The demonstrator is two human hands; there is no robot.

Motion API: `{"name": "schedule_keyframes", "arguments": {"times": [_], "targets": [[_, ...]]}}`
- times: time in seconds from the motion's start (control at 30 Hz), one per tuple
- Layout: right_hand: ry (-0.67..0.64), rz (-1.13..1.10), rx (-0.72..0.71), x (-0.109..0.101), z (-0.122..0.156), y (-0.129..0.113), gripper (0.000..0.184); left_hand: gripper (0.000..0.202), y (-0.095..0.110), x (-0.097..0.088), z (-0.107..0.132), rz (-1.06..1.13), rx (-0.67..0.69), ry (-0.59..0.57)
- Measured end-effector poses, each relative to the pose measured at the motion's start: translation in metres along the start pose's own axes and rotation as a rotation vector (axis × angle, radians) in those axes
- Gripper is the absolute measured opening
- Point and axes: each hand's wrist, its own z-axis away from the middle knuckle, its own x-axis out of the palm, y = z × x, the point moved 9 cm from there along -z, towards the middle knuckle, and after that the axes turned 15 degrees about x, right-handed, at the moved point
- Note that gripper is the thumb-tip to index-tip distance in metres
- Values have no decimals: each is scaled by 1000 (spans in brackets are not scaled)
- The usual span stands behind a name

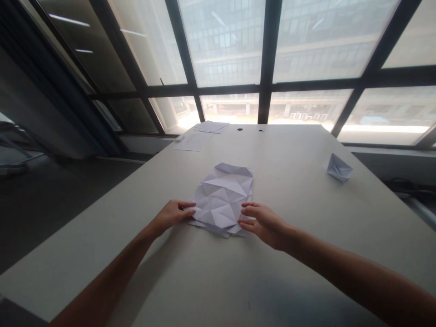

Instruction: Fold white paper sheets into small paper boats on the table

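A creased white sheet of paper (223, 197) lies unfolded on the grey table (289, 254), covered in fold lines. My left hand (172, 214) pinches the sheet's near left edge between thumb and fingers. My right hand (260, 222) rests at the near right edge, fingers curled against the paper and pressing on it. More white paper shows beneath the sheet's near edge.
A folded paper boat (339, 169) sits on the table's right side. Loose white sheets (200, 136) lie at the far left end, by two dark holes (250, 130) in the tabletop. Large windows stand beyond the table; dark floor lies to the left.
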Motion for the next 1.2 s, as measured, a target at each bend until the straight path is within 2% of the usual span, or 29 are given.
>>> {"name": "schedule_keyframes", "arguments": {"times": [0.17, 0.37, 0.53, 0.6, 0.67, 0.73, 0.83, 0.87, 0.93, 1.0, 1.1, 1.2], "targets": [[-73, -38, -15, 13, -6, 4, 42, 65, 8, 0, 4, 28, 16, -27], [-98, 392, -181, 32, -13, -3, 32, 65, 8, 1, -1, 38, 22, -31], [4, 443, -210, 14, -19, -5, 17, 60, 17, 5, -5, 6, 44, -33], [19, 465, -175, 2, -19, -4, 16, 54, 20, 8, -5, -53, 44, -81], [43, 520, -133, -11, -18, -4, 23, 45, 24, 12, -7, -150, 43, -172], [67, 575, -111, -21, -15, -3, 32, 38, 40, 10, -14, -283, 101, -217], [79, 615, -120, -25, -13, -2, 37, 38, 89, 0, -42, -499, 305, -105], [80, 620, -121, -25, -12, 0, 36, 41, 106, 1, -55, -536, 370, -69], [85, 628, -125, -22, -12, 2, 34, 46, 131, 23, -84, -560, 479, -112], [86, 630, -131, -21, -9, 4, 34, 50, 144, 61, -115, -603, 579, -217], [85, 626, -135, -28, -2, 0, 39, 59, 134, 114, -153, -726, 556, -289], [82, 629, -122, -42, 4, -6, 47, 66, 116, 145, -173, -818, 469, -218]]}}
